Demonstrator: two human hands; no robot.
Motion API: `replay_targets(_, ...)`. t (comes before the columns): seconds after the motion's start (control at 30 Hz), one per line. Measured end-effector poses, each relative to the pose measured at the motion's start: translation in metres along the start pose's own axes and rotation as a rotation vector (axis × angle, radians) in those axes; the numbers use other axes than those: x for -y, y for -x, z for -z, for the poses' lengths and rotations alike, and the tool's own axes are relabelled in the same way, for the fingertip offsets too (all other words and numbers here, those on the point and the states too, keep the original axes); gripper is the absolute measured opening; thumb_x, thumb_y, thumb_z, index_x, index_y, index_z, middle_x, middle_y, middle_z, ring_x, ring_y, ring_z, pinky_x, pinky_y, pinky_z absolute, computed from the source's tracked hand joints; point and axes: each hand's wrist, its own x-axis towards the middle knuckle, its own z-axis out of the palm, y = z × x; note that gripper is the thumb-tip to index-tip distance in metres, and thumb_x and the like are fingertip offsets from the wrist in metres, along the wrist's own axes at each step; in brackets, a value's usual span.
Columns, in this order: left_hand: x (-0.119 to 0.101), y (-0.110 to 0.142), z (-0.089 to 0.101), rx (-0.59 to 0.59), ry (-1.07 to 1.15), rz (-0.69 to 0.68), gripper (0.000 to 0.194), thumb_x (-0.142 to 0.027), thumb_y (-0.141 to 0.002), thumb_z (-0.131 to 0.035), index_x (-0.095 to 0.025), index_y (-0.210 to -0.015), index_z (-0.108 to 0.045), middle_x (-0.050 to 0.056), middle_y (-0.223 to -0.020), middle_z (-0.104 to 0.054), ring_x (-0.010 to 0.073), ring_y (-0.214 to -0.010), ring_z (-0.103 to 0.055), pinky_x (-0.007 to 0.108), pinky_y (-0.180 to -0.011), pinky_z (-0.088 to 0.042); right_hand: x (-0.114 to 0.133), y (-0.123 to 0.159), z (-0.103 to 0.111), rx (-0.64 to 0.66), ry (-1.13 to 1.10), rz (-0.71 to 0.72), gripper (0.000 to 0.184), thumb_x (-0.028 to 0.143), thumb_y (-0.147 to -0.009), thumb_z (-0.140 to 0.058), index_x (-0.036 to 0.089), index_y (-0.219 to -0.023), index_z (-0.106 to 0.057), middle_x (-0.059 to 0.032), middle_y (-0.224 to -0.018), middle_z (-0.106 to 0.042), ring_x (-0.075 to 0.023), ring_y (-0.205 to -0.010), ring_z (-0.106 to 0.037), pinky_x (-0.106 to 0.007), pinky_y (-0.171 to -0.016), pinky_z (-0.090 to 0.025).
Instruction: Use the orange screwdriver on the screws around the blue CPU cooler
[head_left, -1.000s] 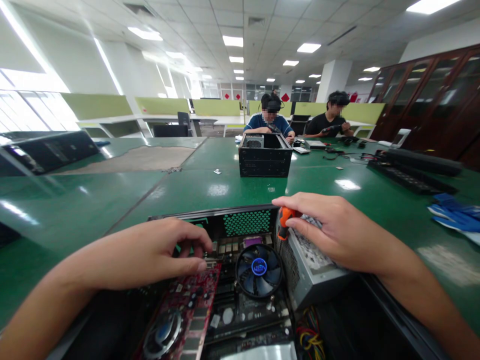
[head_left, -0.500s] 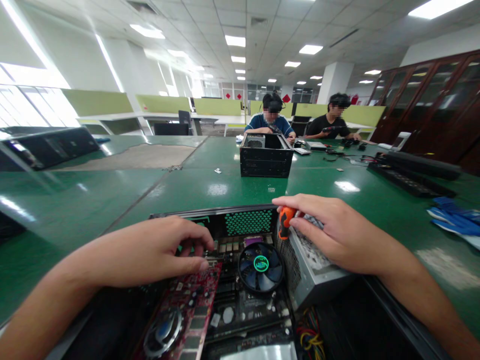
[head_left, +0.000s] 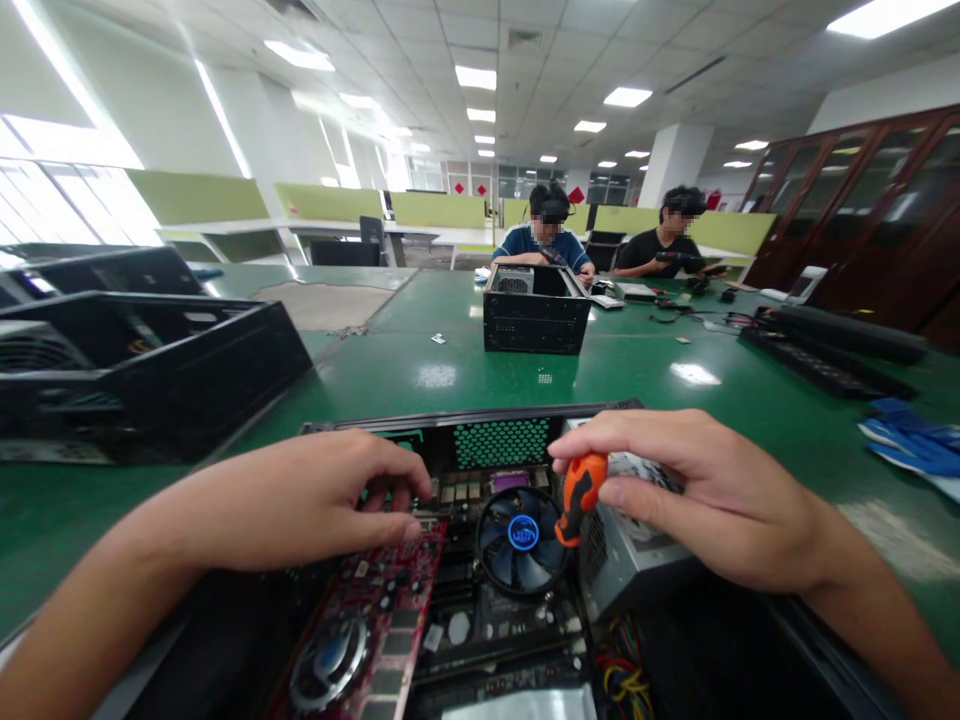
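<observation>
The right hand (head_left: 720,500) holds the orange screwdriver (head_left: 576,497) in curled fingers, just right of the fan (head_left: 520,537). The left hand (head_left: 300,500) rests bent fingers on the red card (head_left: 375,620), left of the fan. Best to hold the card steady and keep the screwdriver straight.

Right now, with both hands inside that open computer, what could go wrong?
The CPU fan has its hub lit, so the board may be powered. The orange screwdriver in the right hand hangs just beside the fan and might catch it or short something. The left hand rests its fingers on the red graphics card; pressing or tugging could strain it.
</observation>
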Motion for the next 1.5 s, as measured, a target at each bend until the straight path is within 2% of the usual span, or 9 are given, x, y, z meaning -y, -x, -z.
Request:
replay_targets(0.33,-0.0007,0.0007,0.0002,-0.024,0.014,-0.031,0.046,-0.073,-0.102,-0.073,-0.042,-0.126,-0.098,0.007,-0.12,-0.099,0.0344,-0.108,-0.092,0.04,-0.085,-0.071,0.0004,-0.0028,0.001,0.055,0.002,-0.016,0.035,0.023,-0.12,-0.073,0.028,-0.148,-0.092,-0.0076,-0.136,-0.099,-0.0261,-0.121,-0.096,-0.034,-0.106,-0.076)
replay_targets(0.53,-0.0007,0.0002,0.0005,0.005,0.019,0.002,0.045,-0.069,-0.101,-0.073,-0.042,-0.127,-0.097,0.007,-0.121,-0.098,0.0353,-0.109,-0.09,0.042,-0.091,-0.072,-0.0004,-0.0023,-0.0003,0.051,0.022,-0.01,0.034,0.024,-0.121,-0.071,0.026,-0.148,-0.092,-0.0078,-0.138,-0.099,-0.0255,-0.123,-0.096,-0.032,-0.105,-0.076)
replay_targets(0.83,-0.002,0.0004,-0.0001,0.007,0.013,0.01,0.048,-0.074,-0.1,-0.071,-0.042,-0.127,-0.095,0.007,-0.125,-0.098,0.0359,-0.113,-0.09,0.043,-0.095,-0.07,-0.0002,-0.0008,-0.0008,0.033,0.067,0.01,0.033,0.022,-0.12,-0.071,0.023,-0.146,-0.092,-0.0086,-0.136,-0.1,-0.0255,-0.122,-0.097,-0.031,-0.105,-0.076)
replay_targets(1.2,0.0006,-0.001,-0.0023,-0.022,0.048,0.011,0.051,-0.075,-0.099,-0.074,-0.04,-0.126,-0.098,0.008,-0.119,-0.098,0.035,-0.108,-0.09,0.04,-0.084,-0.065,-0.0022,-0.0006,-0.0009,0.046,0.065,0.018,0.034,0.02,-0.121,-0.07,0.02,-0.147,-0.091,-0.0102,-0.139,-0.099,-0.0242,-0.124,-0.097,-0.029,-0.106,-0.073)
replay_targets(1.27,0.0004,-0.0012,-0.0031,-0.027,0.053,0.004,0.05,-0.074,-0.099,-0.074,-0.04,-0.126,-0.098,0.008,-0.118,-0.098,0.0347,-0.108,-0.09,0.039,-0.084,-0.064,-0.0023,-0.0016,-0.0013,0.038,0.058,0.021,0.03,0.021,-0.12,-0.074,0.021,-0.145,-0.092,-0.0093,-0.136,-0.099,-0.0235,-0.121,-0.097,-0.029,-0.106,-0.072)
replay_targets(1.37,0.0005,-0.0018,-0.0033,-0.029,0.059,0.005,0.05,-0.075,-0.098,-0.074,-0.041,-0.125,-0.098,0.007,-0.117,-0.098,0.0347,-0.106,-0.09,0.04,-0.084,-0.064,-0.0026,-0.0036,-0.0018,0.016,0.012,0.031,0.014,0.027,-0.117,-0.088,0.023,-0.129,-0.093,-0.0039,-0.118,-0.1,-0.0188,-0.102,-0.096,-0.024,-0.096,-0.07)
replay_targets(1.43,0.0008,-0.0018,-0.0026,-0.028,0.063,0.01,0.049,-0.075,-0.098,-0.075,-0.04,-0.124,-0.098,0.008,-0.118,-0.098,0.035,-0.106,-0.09,0.04,-0.083,-0.064,-0.0028,-0.0047,-0.0021,0.004,-0.019,0.038,0.01,0.03,-0.114,-0.094,0.023,-0.121,-0.093,-0.001,-0.109,-0.098,-0.0158,-0.093,-0.093,-0.021,-0.091,-0.069)
replay_targets(1.5,0.0011,-0.0015,-0.0019,-0.021,0.066,0.012,0.049,-0.075,-0.098,-0.075,-0.041,-0.124,-0.098,0.007,-0.118,-0.098,0.035,-0.106,-0.09,0.04,-0.083,-0.064,-0.0028,-0.0048,-0.0026,0.004,-0.014,0.04,0.012,0.029,-0.117,-0.091,0.022,-0.126,-0.093,-0.0023,-0.115,-0.099,-0.0163,-0.099,-0.094,-0.021,-0.095,-0.069)
